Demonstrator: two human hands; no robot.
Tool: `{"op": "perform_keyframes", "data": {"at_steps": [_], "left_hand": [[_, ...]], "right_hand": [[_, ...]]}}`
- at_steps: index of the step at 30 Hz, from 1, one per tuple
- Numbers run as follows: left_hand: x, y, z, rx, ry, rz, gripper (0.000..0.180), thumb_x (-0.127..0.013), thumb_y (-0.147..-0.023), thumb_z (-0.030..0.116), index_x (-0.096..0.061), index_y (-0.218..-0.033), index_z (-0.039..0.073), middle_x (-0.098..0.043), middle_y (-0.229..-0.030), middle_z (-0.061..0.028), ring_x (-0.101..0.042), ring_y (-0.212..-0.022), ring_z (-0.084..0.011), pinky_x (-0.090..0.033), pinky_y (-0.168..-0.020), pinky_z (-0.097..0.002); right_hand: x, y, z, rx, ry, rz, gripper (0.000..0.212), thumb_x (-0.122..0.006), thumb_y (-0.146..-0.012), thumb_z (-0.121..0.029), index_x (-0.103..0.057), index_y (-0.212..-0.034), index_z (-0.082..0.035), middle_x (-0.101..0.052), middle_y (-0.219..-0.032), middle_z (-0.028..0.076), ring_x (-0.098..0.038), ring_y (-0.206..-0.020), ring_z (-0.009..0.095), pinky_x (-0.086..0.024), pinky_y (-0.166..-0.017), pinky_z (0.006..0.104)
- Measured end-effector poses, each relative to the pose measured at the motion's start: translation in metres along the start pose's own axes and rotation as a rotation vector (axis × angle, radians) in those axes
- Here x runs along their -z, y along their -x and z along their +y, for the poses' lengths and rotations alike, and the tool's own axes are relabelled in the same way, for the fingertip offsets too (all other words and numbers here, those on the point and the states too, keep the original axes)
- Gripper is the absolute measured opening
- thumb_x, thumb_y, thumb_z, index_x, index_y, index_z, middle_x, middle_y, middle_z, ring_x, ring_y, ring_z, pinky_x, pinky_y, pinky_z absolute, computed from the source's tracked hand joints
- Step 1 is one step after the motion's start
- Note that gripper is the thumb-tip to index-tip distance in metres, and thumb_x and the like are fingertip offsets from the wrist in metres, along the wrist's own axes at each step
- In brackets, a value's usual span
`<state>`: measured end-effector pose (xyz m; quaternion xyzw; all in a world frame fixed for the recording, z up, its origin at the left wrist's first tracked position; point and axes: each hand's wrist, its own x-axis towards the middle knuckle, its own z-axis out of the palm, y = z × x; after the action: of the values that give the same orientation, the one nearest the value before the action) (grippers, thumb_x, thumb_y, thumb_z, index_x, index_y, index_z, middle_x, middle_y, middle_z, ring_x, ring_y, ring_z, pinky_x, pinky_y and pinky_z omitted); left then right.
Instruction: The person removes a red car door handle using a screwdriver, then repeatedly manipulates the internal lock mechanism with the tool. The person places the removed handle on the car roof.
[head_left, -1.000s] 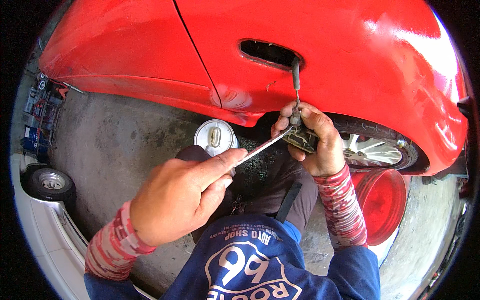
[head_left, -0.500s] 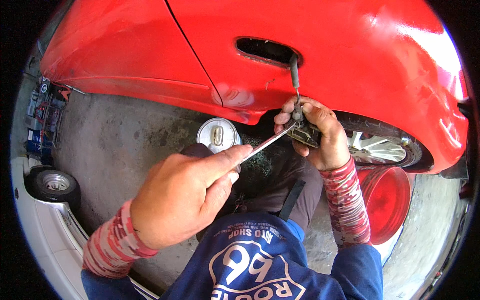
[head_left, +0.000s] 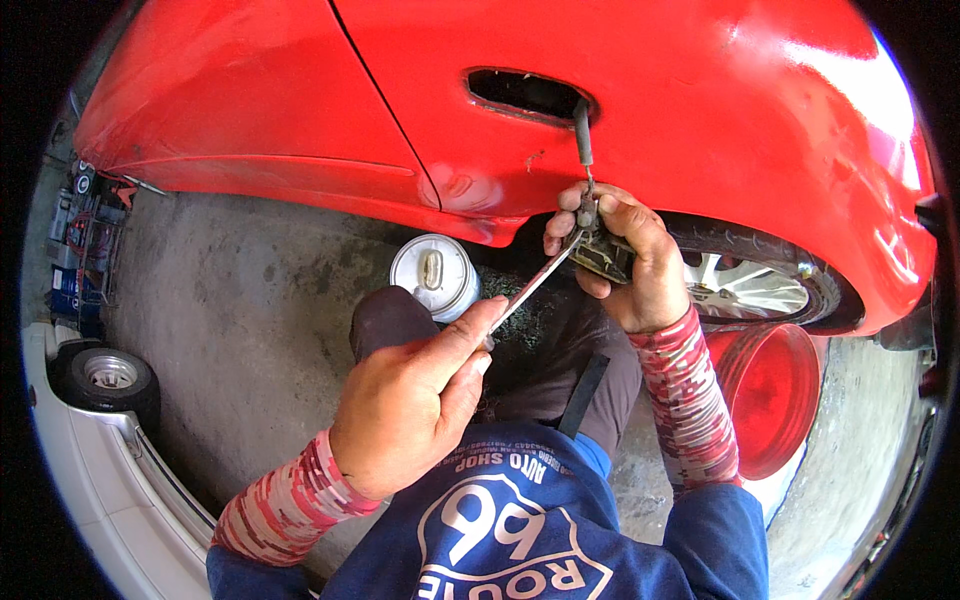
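Note:
My left hand (head_left: 405,415) is closed round a screwdriver, its handle mostly hidden in my palm. The slim metal shaft (head_left: 535,285) slants up to the right, its tip against the base of a small dark lamp housing (head_left: 606,257) with a grey socket (head_left: 588,212). My right hand (head_left: 645,262) grips this lamp, fingers behind and thumb along its side. From the socket a wire in a grey sleeve (head_left: 583,135) runs up into an oval opening (head_left: 525,94) in the red car panel (head_left: 690,90). The exact contact at the tip is too small to tell.
Below the panel is a car wheel (head_left: 745,285), with a red bucket (head_left: 765,400) near my right forearm. A white lidded pail (head_left: 432,275) stands by my knee. Farther left are a white car (head_left: 90,480), its wheel (head_left: 110,375) and a rack of items (head_left: 85,235).
My left hand and wrist have dropped lower and shifted slightly right, so the screwdriver stands steeper. The lamp in my right hand has shifted slightly left with the whole view.

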<state>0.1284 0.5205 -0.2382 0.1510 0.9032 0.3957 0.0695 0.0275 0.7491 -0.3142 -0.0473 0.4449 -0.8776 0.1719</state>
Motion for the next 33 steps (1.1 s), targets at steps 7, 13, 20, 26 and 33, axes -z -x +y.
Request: {"op": "perform_keyframes", "data": {"at_steps": [7, 13, 20, 26, 33], "left_hand": [[0.028, 0.001, 0.011, -0.036, -0.276, -0.016, 0.046, -0.065, -0.092, 0.010, -0.062, -0.138, 0.014, -0.071, -0.088, -0.0143, -0.070, -0.076, -0.0360, -0.056, -0.067, -0.0460], [0.051, -0.010, 0.033, -0.143, -0.354, -0.074, 0.043, -0.065, -0.091, 0.005, -0.064, -0.134, 0.008, -0.070, -0.086, -0.0188, -0.069, -0.073, -0.0376, -0.055, -0.066, -0.0440], [0.057, -0.020, 0.049, -0.080, -0.541, -0.179, 0.040, -0.064, -0.092, 0.007, -0.064, -0.132, 0.006, -0.069, -0.083, -0.0220, -0.067, -0.073, -0.0423, -0.054, -0.064, -0.0474], [0.041, -0.017, 0.044, -0.012, -0.396, -0.137, 0.040, -0.062, -0.093, 0.009, -0.063, -0.133, 0.005, -0.069, -0.084, -0.0230, -0.068, -0.076, -0.0437, -0.054, -0.067, -0.0500], [-0.001, 0.002, 0.013, -0.033, -0.185, 0.049, 0.049, -0.062, -0.094, 0.012, -0.057, -0.143, 0.012, -0.069, -0.085, -0.0213, -0.069, -0.073, -0.0419, -0.055, -0.064, -0.0516]], "right_hand": [[-0.010, 0.002, 0.006, 0.034, -0.051, 0.044, 0.037, -0.045, -0.105, -0.028, -0.063, -0.119, 0.002, -0.073, -0.099, 0.013, -0.069, -0.079, 0.016, -0.045, -0.049, 0.0222], [-0.014, 0.003, 0.008, 0.079, 0.034, 0.058, 0.039, -0.046, -0.104, -0.031, -0.062, -0.119, 0.000, -0.072, -0.103, 0.014, -0.070, -0.083, 0.019, -0.043, -0.051, 0.0225], [-0.022, 0.005, 0.016, 0.206, 0.128, 0.167, 0.033, -0.049, -0.105, -0.022, -0.067, -0.114, 0.005, -0.073, -0.101, 0.013, -0.069, -0.087, 0.018, -0.054, -0.073, 0.0280], [-0.027, 0.003, 0.020, 0.213, 0.199, 0.283, 0.033, -0.050, -0.105, -0.028, -0.067, -0.117, -0.001, -0.074, -0.098, 0.011, -0.069, -0.083, 0.014, -0.043, -0.053, 0.0225], [-0.027, 0.003, 0.019, 0.224, 0.172, 0.264, 0.035, -0.048, -0.106, -0.027, -0.064, -0.120, 0.001, -0.073, -0.099, 0.013, -0.069, -0.083, 0.017, -0.044, -0.050, 0.0235]]}}
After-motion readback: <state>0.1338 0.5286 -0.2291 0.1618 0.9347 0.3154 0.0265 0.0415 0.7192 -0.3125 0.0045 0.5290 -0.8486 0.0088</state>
